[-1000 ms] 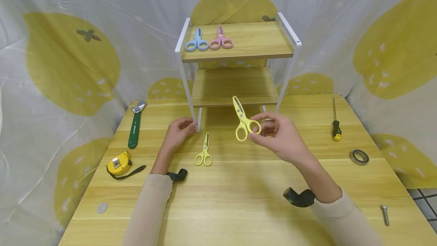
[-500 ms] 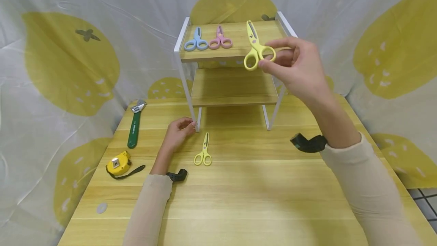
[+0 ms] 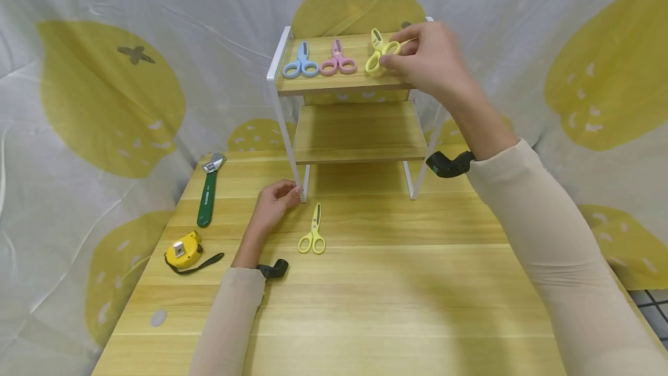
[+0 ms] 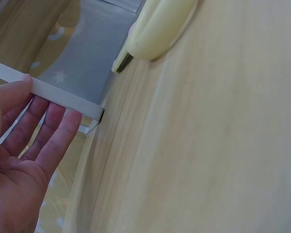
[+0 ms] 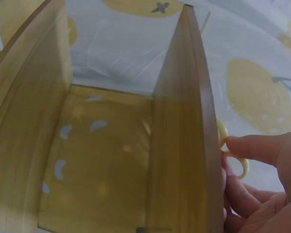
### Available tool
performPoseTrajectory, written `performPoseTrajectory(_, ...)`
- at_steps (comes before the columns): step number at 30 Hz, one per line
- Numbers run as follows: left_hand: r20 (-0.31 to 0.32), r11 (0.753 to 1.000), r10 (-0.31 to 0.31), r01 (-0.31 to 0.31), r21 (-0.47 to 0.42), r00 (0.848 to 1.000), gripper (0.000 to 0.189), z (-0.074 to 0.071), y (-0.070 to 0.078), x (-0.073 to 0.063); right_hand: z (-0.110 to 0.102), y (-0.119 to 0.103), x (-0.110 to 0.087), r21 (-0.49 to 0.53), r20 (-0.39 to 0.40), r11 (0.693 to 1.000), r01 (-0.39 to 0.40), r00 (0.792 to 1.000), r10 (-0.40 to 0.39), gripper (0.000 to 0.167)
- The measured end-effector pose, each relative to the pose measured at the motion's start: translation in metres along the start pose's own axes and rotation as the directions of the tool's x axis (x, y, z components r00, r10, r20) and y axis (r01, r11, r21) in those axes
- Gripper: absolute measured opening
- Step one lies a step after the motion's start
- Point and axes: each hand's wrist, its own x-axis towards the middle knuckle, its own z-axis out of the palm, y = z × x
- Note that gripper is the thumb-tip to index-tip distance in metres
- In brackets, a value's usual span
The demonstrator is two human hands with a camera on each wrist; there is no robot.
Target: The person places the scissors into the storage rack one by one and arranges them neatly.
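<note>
"Left hand [image 3: 273,202] low, right hand [image 3: 433,65] high, both at a white-framed, two-tier wood-grain rack [image 3: 360,132]. What lies around them, from the left?"

"On the pale wood-grain table [image 3: 365,295], a flat, round grey disc [image 3: 158,318]; a yellow tape measure [image 3: 191,254] with a black strap; an adjustable wrench [image 3: 207,197] with a silver head and green handle."

"And the left hand itself?"

"Thumb on one side, extended fingers on the other, it pinches the rack's slim white front leg [image 3: 286,138] near the foot."

"Moving right?"

"Light-blue plastic scissors [image 3: 302,61] lie at the left end of the rack's upper board [image 3: 334,84]. Below, yellow plastic scissors [image 3: 314,233] lie on the table, just right of the left hand. Back above, pink plastic scissors [image 3: 338,58] lie beside the blue."

"At far right?"

"A second yellow pair [image 3: 379,47], held at the upper board, right of the pink, blades pointing away from the person. Whether it touches the wood cannot be told. The right hand, drawn nearly together, pinches one finger loop between thumb and fingers."
</note>
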Motion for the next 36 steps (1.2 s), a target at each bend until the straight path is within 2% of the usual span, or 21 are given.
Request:
performPoseTrajectory(3, 0.013, 1.0, -0.01, 0.01, -0.019, 1.0, 0.035, 0.0, 0.01, -0.004, 0.003, -0.001, 0.007, -0.07, 0.027, 0.998, 0.007, 1.0, -0.005, 0.06)
performPoseTrajectory(8, 0.025, 1.0, -0.006, 0.006, -0.021, 1.0, 0.032, 0.0, 0.024, -0.01, 0.005, 0.001, 0.012, -0.181, 0.048, 0.983, 0.029, 0.999, -0.021, 0.049)
performPoseTrajectory(11, 0.019, 1.0, -0.004, 0.004, -0.022, 1.0, 0.034, 0.0, 0.016, -0.005, 0.005, 0.002, 0.013, -0.21, 0.055, 0.976, 0.05, 0.998, -0.04, 0.045)
performPoseTrajectory(14, 0.012, 1.0, -0.001, 0.001, -0.027, 1.0, 0.037, -0.001, 0.002, 0.002, 0.005, 0.003, 0.013, -0.22, 0.062, 0.974, 0.059, 0.997, -0.047, 0.051)
performPoseTrajectory(19, -0.001, 1.0, 0.029, -0.029, -0.007, 1.0, 0.042, -0.002, -0.005, 0.004, 0.003, 0.005, 0.005, -0.184, 0.04, 0.981, 0.064, 0.998, -0.057, 0.06)
performPoseTrajectory(24, -0.01, 0.998, 0.049, -0.049, 0.03, 0.999, 0.042, -0.001, -0.004, 0.002, 0.004, 0.014, -0.02, -0.067, -0.05, 0.991, 0.113, 0.992, -0.116, 0.055)
performPoseTrajectory(29, -0.009, 0.997, 0.063, -0.062, 0.053, 0.998, 0.042, 0.0, -0.003, 0.0, 0.012, 0.031, -0.06, 0.023, -0.112, 0.977, 0.213, 0.972, -0.209, 0.045)
performPoseTrajectory(32, -0.011, 0.995, 0.067, -0.066, 0.071, 0.998, 0.042, 0.0, -0.002, 0.001, 0.023, 0.046, -0.08, 0.031, -0.118, 0.967, 0.255, 0.961, -0.25, 0.041)
performPoseTrajectory(36, -0.017, 0.994, 0.069, -0.068, 0.089, 0.997, 0.041, -0.001, -0.003, 0.001, 0.049, 0.068, -0.101, 0.028, -0.08, 0.966, 0.258, 0.964, -0.255, 0.039)
